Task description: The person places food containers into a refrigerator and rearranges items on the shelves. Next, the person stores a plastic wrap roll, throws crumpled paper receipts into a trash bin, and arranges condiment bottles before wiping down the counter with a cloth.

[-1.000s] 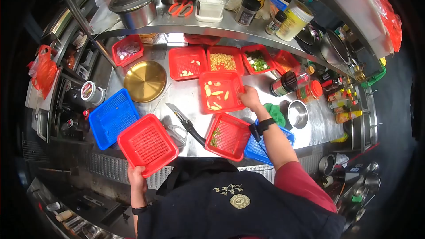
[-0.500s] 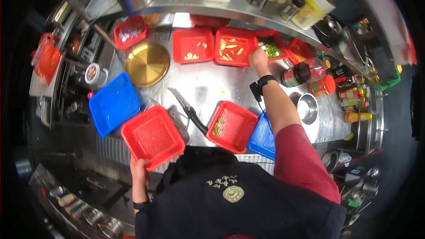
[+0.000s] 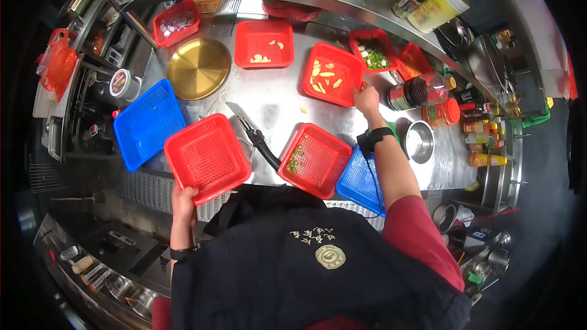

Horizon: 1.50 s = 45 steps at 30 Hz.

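My left hand (image 3: 184, 203) is closed on the near rim of a red plastic basket (image 3: 208, 157) with nothing visible inside. That basket overhangs the counter's front edge. My right hand (image 3: 368, 101) grips the near right corner of another red basket (image 3: 335, 95), which holds pale yellow slices (image 3: 326, 74) and sits slightly turned on the steel counter. Between my arms lies a knife with a black handle (image 3: 264, 148). Beside it stands a red basket (image 3: 315, 160) with a few chopped green pieces (image 3: 296, 160).
Farther back are a red basket with pale slices (image 3: 264, 44), one with chopped greens (image 3: 374, 52) and one with purple pieces (image 3: 176, 22). A round gold tray (image 3: 199, 68) and blue basket (image 3: 150, 125) lie left. A steel bowl (image 3: 419, 141) and jars (image 3: 441, 112) stand right.
My right hand has taken hold of the basket of yellow slices and pulled it toward me and rightward, away from its neighbour. My left hand keeps its basket.
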### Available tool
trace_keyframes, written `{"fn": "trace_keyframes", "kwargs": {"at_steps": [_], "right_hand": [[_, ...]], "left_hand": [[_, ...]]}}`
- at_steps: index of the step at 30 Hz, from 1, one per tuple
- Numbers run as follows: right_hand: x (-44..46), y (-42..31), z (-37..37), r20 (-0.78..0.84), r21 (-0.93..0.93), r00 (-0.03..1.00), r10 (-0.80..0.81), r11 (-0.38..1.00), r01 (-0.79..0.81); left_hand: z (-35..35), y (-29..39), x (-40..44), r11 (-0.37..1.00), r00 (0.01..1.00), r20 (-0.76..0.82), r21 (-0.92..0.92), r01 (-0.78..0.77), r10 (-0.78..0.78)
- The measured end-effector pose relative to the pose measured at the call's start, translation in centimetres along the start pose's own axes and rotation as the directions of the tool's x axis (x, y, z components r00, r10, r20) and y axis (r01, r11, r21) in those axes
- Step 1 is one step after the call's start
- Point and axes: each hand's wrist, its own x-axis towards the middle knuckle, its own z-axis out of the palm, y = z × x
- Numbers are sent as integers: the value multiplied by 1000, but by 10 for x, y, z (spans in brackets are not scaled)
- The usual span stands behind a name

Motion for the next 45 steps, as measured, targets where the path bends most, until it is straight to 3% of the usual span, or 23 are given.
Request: {"fn": "trace_keyframes", "kwargs": {"at_steps": [1, 3, 4, 6, 8, 10, 12, 14, 16, 18, 20, 22, 24, 26, 30, 33, 37, 40, 42, 45], "right_hand": [[-6, 4, 2, 2, -4, 1000, 5, 1000, -5], [-21, 8, 7, -381, -166, 906, -186, 977, 131], [-32, 6, 3, -386, -167, 905, -182, 978, 126], [-61, 0, -7, -314, 9, 878, -360, 924, 382], [-100, -18, -23, 177, 38, 926, -334, 942, 333], [-120, -26, -26, 519, -182, 743, -424, 794, 580], [-128, -22, -4, 566, -240, 773, -285, 841, 486], [-131, -20, 5, 499, -99, 768, -402, 854, 511], [-127, -21, 1, 505, -92, 761, -407, 851, 517], [-120, -20, -2, 344, 95, 762, -548, 828, 552], [-109, -18, -16, 318, 114, 779, -541, 837, 535], [-101, -18, -31, 240, 283, 876, -418, 893, 349], [-98, -25, -34, 124, 247, 879, -460, 872, 422], [-89, -20, -45, 25, 356, 930, -366, 873, 334], [-95, -39, -28, 14, 483, 956, -293, 839, 250], [-105, -54, -17, -100, 480, 951, -294, 823, 305], [-90, -46, -27, -161, 357, 974, -156, 911, 205], [-62, -30, -34, -255, 439, 965, -54, 883, 166], [-44, -23, -39, -322, 326, 946, 38, 943, 72], [-37, -21, -35, -282, 271, 957, 61, 962, 19]], "left_hand": [[3, 1, 2, 1000, 1000, 29, -16, -11, 11], [7, 3, 8, 1000, 999, 38, -3, -1, 1], [9, 3, 12, 1000, 999, 43, 7, 3, -3], [5, -7, 25, 1000, 999, 35, 3, 0, 0], [2, -8, 30, 1000, 999, 36, 6, -2, 1], [8, -5, 32, 999, 999, -5, 14, 37, -37], [14, -3, 35, 999, 998, 46, -1, 32, -32], [16, -2, 39, 999, 997, 80, -25, 25, -22], [16, 3, 36, 1000, 993, 113, -8, 20, -19], [17, 2, 36, 999, 997, 73, -31, 28, -26], [10, -5, 41, 1000, 996, 90, -23, -7, 9], [10, -8, 43, 1000, 994, 111, -19, 0, 2], [6, -12, 43, 1000, 994, 106, -22, 3, -1], [12, -15, 44, 1000, 989, 145, 12, -3, 1], [28, -15, 35, 999, 997, 74, 13, -37, 36], [23, -14, 35, 997, 994, 85, 32, -77, 74], [12, -18, 33, 998, 994, 87, -26, -62, 64], [9, -17, 26, 999, 998, 55, -13, -29, 30], [9, -18, 25, 1000, 999, 37, -17, -26, 27], [8, -24, 25, 1000, 1000, 20, -21, 18, -18]]}}
